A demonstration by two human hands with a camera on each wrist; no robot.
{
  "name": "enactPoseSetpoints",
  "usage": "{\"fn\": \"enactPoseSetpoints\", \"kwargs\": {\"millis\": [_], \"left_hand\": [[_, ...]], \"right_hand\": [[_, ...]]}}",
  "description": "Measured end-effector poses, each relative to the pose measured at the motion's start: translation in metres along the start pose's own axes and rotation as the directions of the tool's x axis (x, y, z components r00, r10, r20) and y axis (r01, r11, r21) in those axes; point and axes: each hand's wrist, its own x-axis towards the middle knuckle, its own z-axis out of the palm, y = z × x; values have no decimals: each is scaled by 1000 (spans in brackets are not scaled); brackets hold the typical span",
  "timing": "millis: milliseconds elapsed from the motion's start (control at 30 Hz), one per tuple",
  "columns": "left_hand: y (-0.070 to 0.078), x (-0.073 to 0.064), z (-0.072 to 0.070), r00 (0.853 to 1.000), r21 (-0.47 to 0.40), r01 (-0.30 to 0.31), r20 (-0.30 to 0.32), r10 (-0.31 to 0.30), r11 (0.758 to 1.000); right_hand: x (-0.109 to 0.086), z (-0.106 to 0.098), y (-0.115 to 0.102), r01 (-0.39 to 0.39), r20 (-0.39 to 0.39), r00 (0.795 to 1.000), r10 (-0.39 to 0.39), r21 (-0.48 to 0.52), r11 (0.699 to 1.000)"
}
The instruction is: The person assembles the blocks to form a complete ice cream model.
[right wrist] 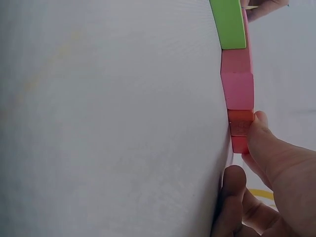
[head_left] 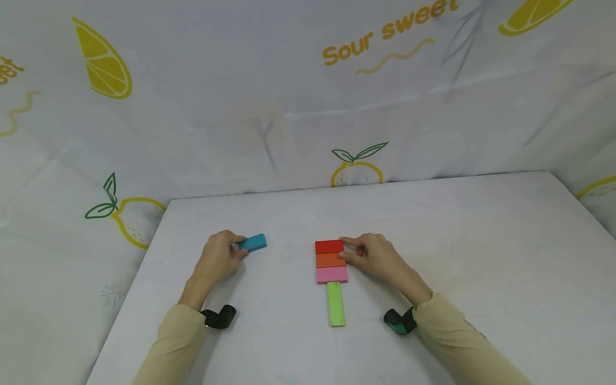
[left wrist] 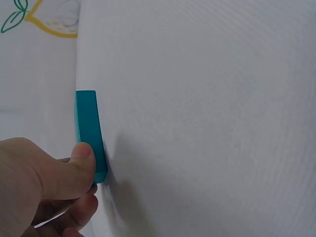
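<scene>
In the head view a blue block [head_left: 252,243] is pinched between the thumb and fingers of my left hand [head_left: 218,256], at the left of the table. The left wrist view shows the thumb pressed on this block [left wrist: 89,123]. Toward the middle lie a red block [head_left: 329,246], an orange block [head_left: 330,260] and a pink block [head_left: 332,275], stacked edge to edge. A light green block [head_left: 336,305] points toward me from the pink one. My right hand [head_left: 377,258] touches the right ends of the red and orange blocks with index finger and thumb.
A white cloth covers the table [head_left: 481,256]. Behind it hangs a pale backdrop [head_left: 240,107] printed with lemons and lettering. Dark wrist-worn devices [head_left: 220,317] sit by both sleeves.
</scene>
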Motion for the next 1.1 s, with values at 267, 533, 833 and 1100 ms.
{"fn": "enactPoseSetpoints", "kwargs": {"millis": [267,533,833,1100], "left_hand": [[11,6,4,1000,-18,12,13,-12,1000],[21,13,10,999,-19,28,28,-28,999],[30,16,14,999,-30,29,35,-28,999],[35,19,15,998,-21,31,47,-30,999]], "right_hand": [[-1,-1,0,-1,-1,1000,1,-2,1000],[0,-1,1,-9,3,1000,9,0,1000],[1,0,0,5,-2,1000,-5,-6,1000],[0,0,2,3,-2,1000,-3,-2,1000]]}}
